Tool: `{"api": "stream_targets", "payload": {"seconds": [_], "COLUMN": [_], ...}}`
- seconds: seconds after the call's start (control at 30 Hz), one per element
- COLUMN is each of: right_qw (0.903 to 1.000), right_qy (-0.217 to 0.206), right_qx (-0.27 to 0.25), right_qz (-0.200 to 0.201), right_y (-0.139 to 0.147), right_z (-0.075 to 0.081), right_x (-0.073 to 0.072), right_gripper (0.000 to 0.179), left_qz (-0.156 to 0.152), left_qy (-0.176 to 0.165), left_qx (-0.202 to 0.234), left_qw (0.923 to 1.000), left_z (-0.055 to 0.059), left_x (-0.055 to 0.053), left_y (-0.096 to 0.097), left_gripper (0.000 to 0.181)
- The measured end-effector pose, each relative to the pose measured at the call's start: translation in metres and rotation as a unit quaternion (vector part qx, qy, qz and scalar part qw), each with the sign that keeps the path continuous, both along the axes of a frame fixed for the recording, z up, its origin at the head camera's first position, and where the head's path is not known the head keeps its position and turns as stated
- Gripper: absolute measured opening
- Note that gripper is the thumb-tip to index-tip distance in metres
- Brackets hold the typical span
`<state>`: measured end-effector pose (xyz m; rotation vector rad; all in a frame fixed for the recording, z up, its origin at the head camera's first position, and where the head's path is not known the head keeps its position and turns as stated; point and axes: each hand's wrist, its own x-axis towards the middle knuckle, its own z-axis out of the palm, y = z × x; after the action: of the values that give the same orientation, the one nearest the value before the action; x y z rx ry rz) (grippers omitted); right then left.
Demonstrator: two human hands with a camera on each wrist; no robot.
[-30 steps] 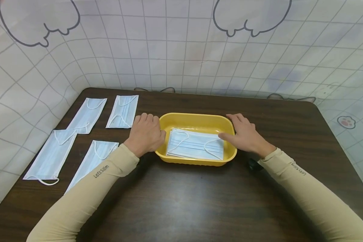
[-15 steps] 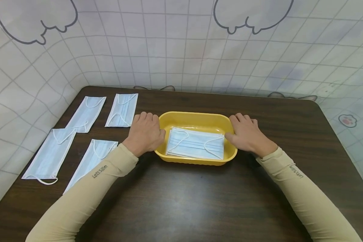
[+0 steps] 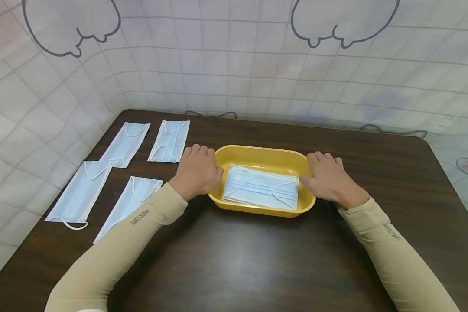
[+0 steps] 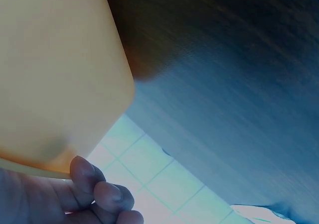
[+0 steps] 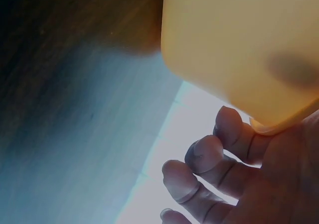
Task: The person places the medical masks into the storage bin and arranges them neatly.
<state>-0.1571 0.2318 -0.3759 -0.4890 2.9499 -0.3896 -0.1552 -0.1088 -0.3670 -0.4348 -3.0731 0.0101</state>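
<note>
A yellow plastic basin (image 3: 265,157) stands in the middle of the dark table, with a small stack of light blue face masks (image 3: 261,187) lying flat in it. My left hand (image 3: 198,171) grips the basin's left end, thumb over the rim; in the left wrist view its curled fingers (image 4: 113,192) are under the rim, beside the outer wall. At the right end my right hand (image 3: 333,178) holds the rim, its thumb over the inner side near the masks. The right wrist view has the right fingers (image 5: 205,154) bent below the rim, outside the basin wall (image 5: 224,40).
Several loose face masks lie on the left of the table: one (image 3: 169,141) at the back, one (image 3: 125,144) further left, one (image 3: 79,190) overlapping it, and one (image 3: 128,203) partly behind the left sleeve (image 3: 140,234). A gridded white cloth (image 3: 249,56) hangs behind.
My right hand has closed on the basin's right rim, its thumb drawn back from over the masks. The left hand keeps its hold. The head view has shifted slightly, moving everything rightward.
</note>
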Motion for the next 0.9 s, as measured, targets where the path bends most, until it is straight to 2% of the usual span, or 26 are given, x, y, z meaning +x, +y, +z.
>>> {"api": "stream_targets", "payload": {"seconds": [0.13,0.4,0.6,0.9], "right_qw": [1.0,1.0,1.0,0.9999], "right_qy": [0.003,0.004,0.009,-0.009], "right_qx": [0.003,0.004,-0.001,-0.012], "right_qz": [-0.001,-0.003,0.001,-0.001], "right_y": [-0.0028,-0.0008,-0.0001,0.0013], "right_z": [0.0006,-0.0003,-0.0011,-0.0004], "right_x": [-0.0009,-0.0004,-0.0007,-0.0018], "right_gripper": [0.037,0.028,0.022,0.026], "left_qz": [0.001,-0.007,-0.013,-0.014], "left_qy": [0.0,0.005,0.012,0.001], "left_qx": [0.0,0.001,-0.005,-0.006], "left_qw": [1.0,1.0,0.9998,0.9999], "left_z": [0.0,-0.0021,0.0003,0.0042], "left_x": [0.0012,-0.0006,-0.0004,-0.0017], "left_y": [-0.0025,-0.0018,-0.0022,-0.0014], "left_gripper": [0.033,0.034,0.032,0.035]}}
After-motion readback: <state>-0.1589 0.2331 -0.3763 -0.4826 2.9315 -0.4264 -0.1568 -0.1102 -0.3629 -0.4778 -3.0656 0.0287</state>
